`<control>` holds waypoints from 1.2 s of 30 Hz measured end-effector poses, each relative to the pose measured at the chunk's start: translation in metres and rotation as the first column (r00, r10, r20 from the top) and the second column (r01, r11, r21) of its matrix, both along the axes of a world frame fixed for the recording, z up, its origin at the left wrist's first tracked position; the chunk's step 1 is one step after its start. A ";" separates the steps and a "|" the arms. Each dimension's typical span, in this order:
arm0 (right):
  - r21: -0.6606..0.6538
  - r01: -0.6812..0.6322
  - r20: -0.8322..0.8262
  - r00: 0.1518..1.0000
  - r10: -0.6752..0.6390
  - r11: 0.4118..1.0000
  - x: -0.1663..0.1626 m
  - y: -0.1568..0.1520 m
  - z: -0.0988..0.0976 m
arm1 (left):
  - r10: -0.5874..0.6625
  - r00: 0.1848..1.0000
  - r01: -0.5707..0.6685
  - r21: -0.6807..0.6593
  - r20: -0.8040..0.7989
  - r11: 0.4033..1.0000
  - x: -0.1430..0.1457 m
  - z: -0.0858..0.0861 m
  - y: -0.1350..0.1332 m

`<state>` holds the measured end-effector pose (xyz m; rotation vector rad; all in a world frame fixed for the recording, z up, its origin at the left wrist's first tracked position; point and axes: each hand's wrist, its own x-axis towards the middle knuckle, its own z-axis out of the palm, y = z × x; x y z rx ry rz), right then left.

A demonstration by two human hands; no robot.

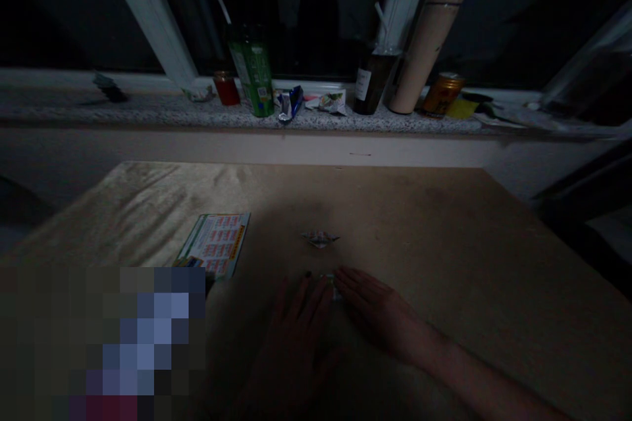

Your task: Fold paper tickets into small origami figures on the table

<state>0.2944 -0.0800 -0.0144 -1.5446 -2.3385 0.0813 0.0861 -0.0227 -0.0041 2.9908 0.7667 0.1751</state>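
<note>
One table [405, 223], broad and tan, with a dull sheen and creases at its far left. One windowsill [162, 113], speckled grey stone, running behind the table and bearing a row of items. One tall flask [427, 46], pale pink-beige, standing on the sill. One green cup [257, 75], printed, with a white straw showing above it. One dark cup [378, 85], white-labelled, just beside the flask, a pale straw rising from its top. One left hand [296, 322], in deep shadow, palm down over the table, fingers stretched forward and spread, thumb out to the side; its fingertips reach the small paper, with no pinch visible. One right hand [372, 299], better lit, laid low from the other side, fingers straight and pressed together, tips against the paper's edge; thumb hidden, so whether it pinches anything cannot be told. One printed sheet [220, 243], pale, with rows of red print and a green stripe, flat on the table beyond the left hand. One can [444, 93], orange-gold, on the sill near the flask. One jar [226, 89], red, next to the green cup. One folded paper [320, 238], printed, pointed at both ends, lying just beyond the hands, touched by neither. One small paper [336, 291], pale with green markings, on the table between the two hands, mostly covered by fingers; its full shape cannot be told.
</note>
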 end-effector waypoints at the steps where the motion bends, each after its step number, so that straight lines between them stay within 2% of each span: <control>1: -0.015 0.007 -0.010 1.000 -0.007 1.000 0.000 -0.001 0.001 | 0.008 1.000 -0.008 0.008 0.005 1.000 0.000 -0.002 0.000; 7: -0.079 0.019 -0.007 1.000 -0.019 0.997 -0.004 -0.001 0.007 | 0.053 0.996 -0.052 -0.006 0.069 0.999 -0.002 -0.004 -0.004; 14: -0.043 0.035 -0.038 0.999 -0.037 0.998 -0.004 -0.001 0.007 | 0.174 0.967 -0.123 -0.253 0.189 0.960 -0.001 0.001 -0.003; 17: -0.041 0.027 -0.040 0.999 -0.028 0.999 -0.003 -0.001 0.006 | 0.167 0.965 -0.103 -0.292 0.201 0.951 -0.002 0.004 0.001; 19: -0.046 0.026 -0.034 0.999 -0.028 0.999 -0.003 0.000 0.006 | 0.132 0.975 -0.077 -0.281 0.180 0.957 -0.004 0.008 0.004; 24: -0.067 0.038 -0.013 0.999 -0.039 0.997 -0.004 -0.001 0.006 | -0.064 0.995 0.081 -0.257 0.077 0.963 -0.016 0.020 0.013; 28: -0.074 0.043 0.001 0.999 -0.043 0.996 -0.005 -0.001 0.007 | -0.159 0.987 0.156 -0.230 0.005 0.961 -0.024 0.020 0.017; 36: -0.072 0.053 0.010 0.999 -0.052 0.996 -0.006 -0.001 0.007 | -0.128 0.992 0.128 -0.054 0.010 0.990 -0.021 0.008 0.003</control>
